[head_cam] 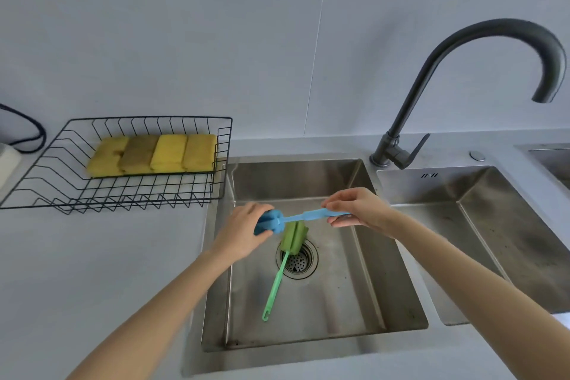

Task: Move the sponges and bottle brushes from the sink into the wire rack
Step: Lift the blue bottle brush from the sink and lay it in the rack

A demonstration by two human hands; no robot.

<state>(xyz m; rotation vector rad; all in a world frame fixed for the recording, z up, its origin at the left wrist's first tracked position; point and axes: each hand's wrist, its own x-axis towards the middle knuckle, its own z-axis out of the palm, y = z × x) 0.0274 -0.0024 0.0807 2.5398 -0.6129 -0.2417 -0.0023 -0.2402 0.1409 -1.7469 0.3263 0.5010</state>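
Both hands grip the blue brush (296, 219) level above the sink (364, 311): left hand (243, 233) on its foam head, right hand (357, 210) on its handle.

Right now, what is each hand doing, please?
Left hand: closed on the foam head of the blue bottle brush.
Right hand: closed on the same brush's handle.

A pale grey tabletop (92, 256) carries a black wire rack (123, 188) at the far left, just beside the steel sink (354, 302) set into it. A dark faucet (398, 148) stands at the far edge, right of the sink. A white block (7, 160) sits at the left edge.
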